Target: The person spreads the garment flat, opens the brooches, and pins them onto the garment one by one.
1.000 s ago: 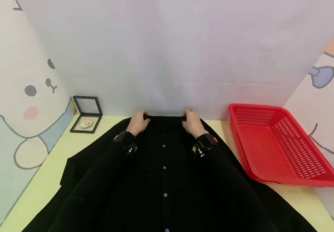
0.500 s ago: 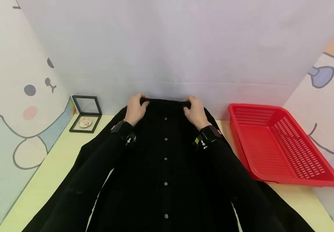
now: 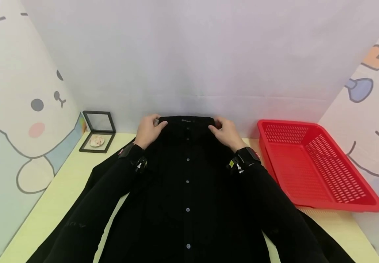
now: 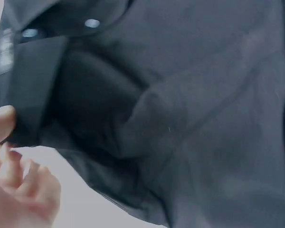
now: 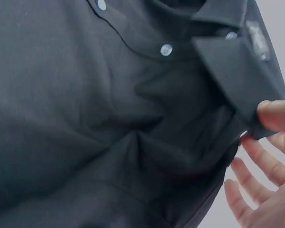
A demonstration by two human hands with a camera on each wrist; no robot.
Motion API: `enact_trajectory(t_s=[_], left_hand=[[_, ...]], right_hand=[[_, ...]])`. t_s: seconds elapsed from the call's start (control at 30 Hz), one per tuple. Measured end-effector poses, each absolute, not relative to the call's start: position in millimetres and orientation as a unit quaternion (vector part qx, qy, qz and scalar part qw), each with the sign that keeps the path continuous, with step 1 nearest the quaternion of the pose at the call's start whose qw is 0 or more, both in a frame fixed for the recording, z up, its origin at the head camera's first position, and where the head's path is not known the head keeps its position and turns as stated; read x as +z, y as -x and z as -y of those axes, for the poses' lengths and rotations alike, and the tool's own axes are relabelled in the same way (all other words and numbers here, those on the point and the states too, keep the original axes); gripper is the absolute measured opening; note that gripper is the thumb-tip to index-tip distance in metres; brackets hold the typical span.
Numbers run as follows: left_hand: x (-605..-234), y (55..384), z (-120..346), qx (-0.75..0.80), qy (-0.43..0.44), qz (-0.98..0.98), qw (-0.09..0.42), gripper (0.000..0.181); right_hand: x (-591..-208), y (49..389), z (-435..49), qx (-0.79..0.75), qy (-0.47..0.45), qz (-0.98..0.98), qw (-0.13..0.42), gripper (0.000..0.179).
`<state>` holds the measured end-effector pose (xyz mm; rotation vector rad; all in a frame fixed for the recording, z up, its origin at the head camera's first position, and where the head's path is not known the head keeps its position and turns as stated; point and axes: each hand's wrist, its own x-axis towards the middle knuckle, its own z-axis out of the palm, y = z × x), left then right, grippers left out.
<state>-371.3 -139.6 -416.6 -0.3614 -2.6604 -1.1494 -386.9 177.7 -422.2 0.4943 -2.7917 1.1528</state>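
Observation:
A black button-up shirt (image 3: 187, 197) is spread front side up, its collar at the far side and pale buttons down the middle. My left hand (image 3: 149, 130) pinches the left end of the collar between thumb and fingers. At the collar's right end my right hand (image 3: 227, 133) pinches in the same way. Both wrist views show a thumb on top of the collar, with the other fingers below it. A pale label (image 5: 258, 39) shows inside the neck. The shirt's sleeves run down both sides, partly hidden under my dark-sleeved forearms.
A red plastic basket (image 3: 311, 199) stands on the right, over the edge of the shirt's side. At the back left, an open black frame (image 3: 88, 150) holds a small pale round item (image 3: 96, 140). A white wall closes off the back of the pale yellow table (image 3: 49, 208).
Both hands first raised the collar toward the back wall, then spread slightly apart and tipped it so the inner neck label shows. Strips of table now appear between the shirt body and my arms.

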Motion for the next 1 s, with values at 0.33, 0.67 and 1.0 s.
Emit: enact_trajectory(t_s=[0.33,0.67,1.0], left_hand=[[-429.2,338.7,169.8,-0.347,0.121,0.93,-0.006,0.034],[-415.5,261.0,261.5,-0.207,0.109,0.972,-0.036,0.029],[-418.5,180.8,322.9,-0.142,0.016,0.987,-0.072,0.052]], right_hand=[[-468.6,361.9,-169.6,0.367,-0.065,0.927,-0.05,0.054],[-455.5,324.5,-179.0,0.264,-0.113,0.951,-0.118,0.046],[-442.5,308.3,-157.6,0.157,-0.142,0.956,-0.204,0.043]])
